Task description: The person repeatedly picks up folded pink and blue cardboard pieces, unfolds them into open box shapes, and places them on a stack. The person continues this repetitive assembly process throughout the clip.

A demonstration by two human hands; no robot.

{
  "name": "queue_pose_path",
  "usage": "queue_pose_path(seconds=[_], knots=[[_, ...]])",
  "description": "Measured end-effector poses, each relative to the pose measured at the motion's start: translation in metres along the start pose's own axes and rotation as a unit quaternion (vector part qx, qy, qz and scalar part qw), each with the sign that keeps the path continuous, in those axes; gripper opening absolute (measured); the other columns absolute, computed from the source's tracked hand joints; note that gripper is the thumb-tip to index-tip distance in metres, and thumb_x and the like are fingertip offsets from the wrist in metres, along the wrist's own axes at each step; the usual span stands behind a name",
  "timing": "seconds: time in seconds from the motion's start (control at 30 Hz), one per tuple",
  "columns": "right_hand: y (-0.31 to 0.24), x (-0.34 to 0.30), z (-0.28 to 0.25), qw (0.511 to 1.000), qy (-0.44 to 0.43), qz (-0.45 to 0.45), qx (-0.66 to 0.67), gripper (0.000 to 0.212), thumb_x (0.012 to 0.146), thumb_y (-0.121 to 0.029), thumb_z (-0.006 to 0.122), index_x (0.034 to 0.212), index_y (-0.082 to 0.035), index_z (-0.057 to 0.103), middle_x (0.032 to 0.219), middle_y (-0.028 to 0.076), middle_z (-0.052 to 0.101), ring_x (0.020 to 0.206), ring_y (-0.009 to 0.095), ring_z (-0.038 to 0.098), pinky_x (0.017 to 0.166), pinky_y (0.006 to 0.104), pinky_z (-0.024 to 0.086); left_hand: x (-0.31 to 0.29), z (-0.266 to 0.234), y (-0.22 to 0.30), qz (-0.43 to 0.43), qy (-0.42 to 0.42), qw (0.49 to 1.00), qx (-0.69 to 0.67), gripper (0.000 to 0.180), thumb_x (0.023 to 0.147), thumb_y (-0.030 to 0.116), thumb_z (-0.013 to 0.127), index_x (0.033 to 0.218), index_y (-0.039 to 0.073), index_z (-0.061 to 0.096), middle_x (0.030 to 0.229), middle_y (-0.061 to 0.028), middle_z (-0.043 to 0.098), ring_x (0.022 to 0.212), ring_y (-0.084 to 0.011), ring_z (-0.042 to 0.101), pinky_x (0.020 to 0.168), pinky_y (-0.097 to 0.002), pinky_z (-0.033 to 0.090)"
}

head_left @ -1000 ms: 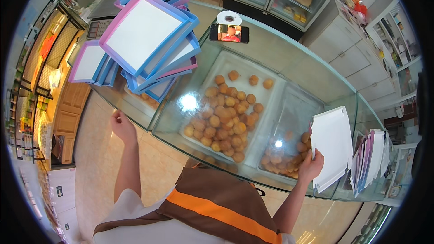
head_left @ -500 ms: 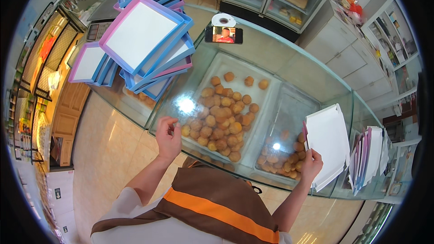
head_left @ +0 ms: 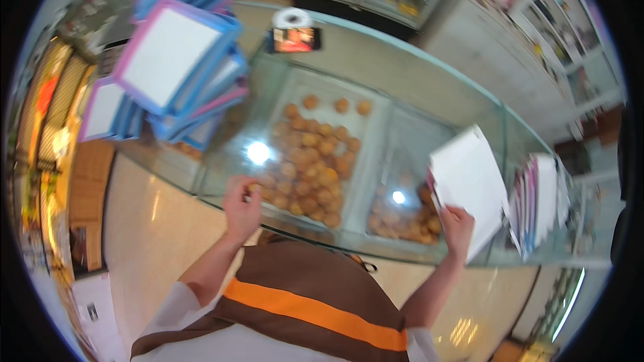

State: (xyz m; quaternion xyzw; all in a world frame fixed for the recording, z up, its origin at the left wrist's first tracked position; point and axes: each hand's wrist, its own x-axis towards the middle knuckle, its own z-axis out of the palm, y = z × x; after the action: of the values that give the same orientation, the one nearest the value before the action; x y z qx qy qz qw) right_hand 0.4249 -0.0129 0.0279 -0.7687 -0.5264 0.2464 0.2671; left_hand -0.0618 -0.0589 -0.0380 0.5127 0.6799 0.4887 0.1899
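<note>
Over on the counter's [head_left: 416, 87] right side, my feed shows the right hand [head_left: 458, 228] pinching the cards [head_left: 469, 174] by one edge, so they could fan apart if it slackens, and the left hand's [head_left: 243, 208] half-curled, can't tell if holding anything.

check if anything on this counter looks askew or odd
Yes, the stacked blue, pink and white trays at the left of the glass counter look askew: they sit at differing angles instead of squared up. No spill shows, though blur hides fine detail.
</note>
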Motion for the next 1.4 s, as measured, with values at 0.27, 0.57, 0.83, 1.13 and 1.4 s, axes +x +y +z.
queue_pose_path(seconds=[0.27,0.57,0.83,1.13,1.4], knots=[[-0.013,0.000,-0.004,0.998,-0.008,0.055,0.024,0.029,0.088,-0.021,0.072,0.099,0.006,0.075,0.085,0.015,0.075,0.074,0.019,0.067,0.068,0.0323,0.052,0.002,0.000,0.010,-0.020,-0.023,0.999,-0.025,0.012,0.092,-0.001,0.063,0.105,0.002,0.064,0.109,-0.0078,0.057,0.073,-0.0107,0.051,0.060,-0.0247,0.042],[-0.021,-0.002,-0.003,0.994,0.051,-0.017,-0.091,0.032,0.100,-0.025,0.055,0.089,0.002,0.069,0.081,0.022,0.068,0.075,0.036,0.066,0.070,0.0414,0.050,0.002,-0.001,0.011,-0.021,-0.028,0.999,-0.017,0.010,0.091,0.001,0.064,0.102,0.002,0.064,0.106,-0.0084,0.058,0.073,-0.0127,0.052,0.062,-0.0263,0.043],[-0.008,0.007,-0.024,0.801,0.518,-0.152,-0.257,0.017,0.100,-0.019,0.060,0.093,-0.005,0.068,0.087,0.014,0.067,0.078,0.038,0.062,0.067,0.0481,0.048,0.003,-0.002,0.011,-0.014,-0.030,0.999,-0.017,0.014,0.089,0.000,0.067,0.103,0.001,0.065,0.105,-0.0098,0.059,0.072,-0.0138,0.052,0.063,-0.0271,0.044],[-0.065,-0.048,-0.068,0.781,0.368,-0.256,0.435,0.033,0.103,-0.023,0.054,0.120,0.004,0.061,0.115,0.016,0.066,0.103,0.029,0.064,0.090,0.0398,0.053,0.041,0.006,0.084,0.071,-0.064,0.991,-0.093,0.035,0.088,0.011,0.071,0.121,0.003,0.062,0.119,-0.0111,0.059,0.099,-0.0192,0.059,0.080,-0.0312,0.048],[-0.098,-0.061,-0.002,0.782,0.076,-0.054,0.616,0.025,0.101,-0.025,0.056,0.106,-0.001,0.057,0.096,0.011,0.063,0.083,0.020,0.059,0.074,0.0329,0.050,0.068,0.004,0.178,0.061,-0.098,0.929,-0.353,0.103,0.089,0.080,0.050,0.151,0.000,0.034,0.130,-0.0095,0.056,0.117,-0.0183,0.057,0.096,-0.0310,0.047]])
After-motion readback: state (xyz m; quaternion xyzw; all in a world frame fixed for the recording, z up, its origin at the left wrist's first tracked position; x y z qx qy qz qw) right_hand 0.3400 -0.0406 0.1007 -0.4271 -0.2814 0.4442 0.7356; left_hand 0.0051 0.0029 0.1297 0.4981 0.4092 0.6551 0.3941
